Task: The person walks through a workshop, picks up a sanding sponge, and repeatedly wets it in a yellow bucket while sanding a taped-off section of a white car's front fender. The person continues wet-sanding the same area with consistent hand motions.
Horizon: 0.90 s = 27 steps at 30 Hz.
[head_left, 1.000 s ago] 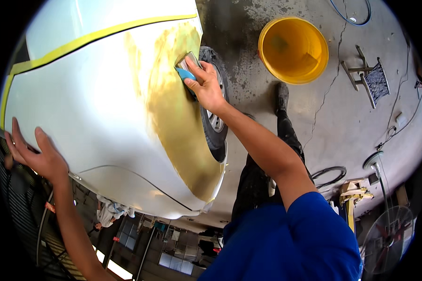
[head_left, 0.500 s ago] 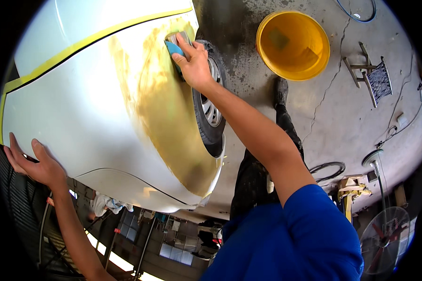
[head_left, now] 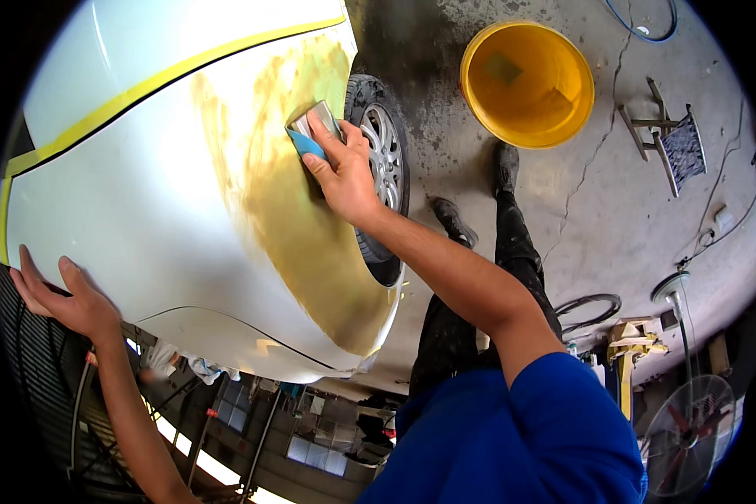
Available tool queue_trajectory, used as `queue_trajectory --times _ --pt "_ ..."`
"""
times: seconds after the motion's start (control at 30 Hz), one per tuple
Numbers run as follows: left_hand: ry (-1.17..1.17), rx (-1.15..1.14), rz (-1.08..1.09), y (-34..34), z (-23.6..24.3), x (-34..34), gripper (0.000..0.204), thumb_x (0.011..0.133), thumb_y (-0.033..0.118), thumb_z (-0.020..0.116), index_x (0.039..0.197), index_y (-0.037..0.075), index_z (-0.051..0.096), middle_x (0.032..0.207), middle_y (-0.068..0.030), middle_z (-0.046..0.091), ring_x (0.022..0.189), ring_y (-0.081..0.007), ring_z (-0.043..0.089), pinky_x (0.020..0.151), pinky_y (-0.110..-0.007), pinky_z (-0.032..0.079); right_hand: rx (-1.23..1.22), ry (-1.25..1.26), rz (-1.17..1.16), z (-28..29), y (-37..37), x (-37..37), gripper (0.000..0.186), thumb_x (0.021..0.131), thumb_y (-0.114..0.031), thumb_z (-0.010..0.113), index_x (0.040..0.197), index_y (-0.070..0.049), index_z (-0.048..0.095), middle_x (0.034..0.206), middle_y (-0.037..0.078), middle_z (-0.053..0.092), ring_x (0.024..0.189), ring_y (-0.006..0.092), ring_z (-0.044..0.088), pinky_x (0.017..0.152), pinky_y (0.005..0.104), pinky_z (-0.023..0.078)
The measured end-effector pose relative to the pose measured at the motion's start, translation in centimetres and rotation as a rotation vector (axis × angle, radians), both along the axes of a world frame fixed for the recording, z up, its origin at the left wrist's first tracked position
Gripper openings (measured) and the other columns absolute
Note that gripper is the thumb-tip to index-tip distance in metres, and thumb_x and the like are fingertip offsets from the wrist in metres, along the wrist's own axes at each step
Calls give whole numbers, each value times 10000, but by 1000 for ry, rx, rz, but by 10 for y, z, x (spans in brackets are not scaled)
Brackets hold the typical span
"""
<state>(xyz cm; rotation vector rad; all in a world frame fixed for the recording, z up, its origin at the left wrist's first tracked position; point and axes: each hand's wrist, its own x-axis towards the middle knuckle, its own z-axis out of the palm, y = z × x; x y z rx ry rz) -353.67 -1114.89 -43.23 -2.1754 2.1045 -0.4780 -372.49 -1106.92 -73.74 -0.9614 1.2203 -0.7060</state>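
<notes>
A white car fender [head_left: 143, 202] curves across the left, with a yellow-brown patch [head_left: 307, 260] around the wheel arch. On this patch my right hand [head_left: 349, 176] presses a hand sanding block [head_left: 321, 115], grey on top with a blue part at its side. My fingers and thumb are wrapped about the block; its underside is hidden. At the far left, my left hand [head_left: 80, 302] lies with fingers spread against the fender's edge and holds nothing. Yellow masking tape [head_left: 143, 89] runs along the panel gap. Beside my right hand is the car's wheel [head_left: 385, 151].
A yellow bucket [head_left: 575, 63] with some liquid stands on the concrete floor, near my shoe [head_left: 506, 166]. Farther right are a small folding stool [head_left: 682, 149], cables, a coiled black hose [head_left: 601, 309] and a fan [head_left: 689, 433].
My right hand and the sanding block have slid down the patch, toward me. My left hand stays at the fender's edge. A second shoe has come into view by the wheel.
</notes>
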Motion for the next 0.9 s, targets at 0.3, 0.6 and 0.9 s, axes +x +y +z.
queue_trajectory --times 0.3,0.6,0.9 --pt "20 22 -30 1 -4 8 496 932 142 507 1375 -17 349 1506 -153 127 1410 -268 69 1105 -395 252 -11 61 -16 -39 -9 -1 536 855 -237 618 1372 -173 490 1259 298 427 1149 439 405 1020 480 324" --pt "-6 18 -57 -1 -7 9 502 928 152 531 1382 14 369 1489 -163 119 1395 -277 104 1099 -392 264 113 -15 -96 -61 -41 2 557 861 -296 592 1389 -177 459 1232 295 475 1110 431 435 995 472 343" --pt "143 -100 -36 10 -3 7 495 903 194 571 1378 133 445 1480 -174 143 1377 -296 211 1102 -423 285 -35 115 -111 90 -4 32 559 851 -237 621 1384 -157 474 1254 318 383 1173 442 357 1036 500 282"
